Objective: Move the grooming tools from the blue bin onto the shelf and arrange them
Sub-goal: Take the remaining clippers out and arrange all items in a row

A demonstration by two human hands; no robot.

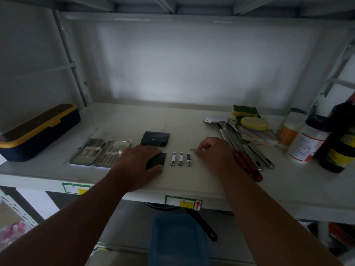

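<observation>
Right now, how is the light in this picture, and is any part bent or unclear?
Head view: dim overall, with one bright patch on the back wall; the corners fall dark. The wide lens curves the shelf edge and uprights. The blue bin below looks blurred. The nail clippers stay readable, though small.

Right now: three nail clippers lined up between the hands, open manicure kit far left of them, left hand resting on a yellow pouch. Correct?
Not quite. The head view shows the left hand resting on a black pouch, not a yellow one. The rest holds: three nail clippers lie in a row between the hands, and the open manicure kit sits to their left.
</observation>
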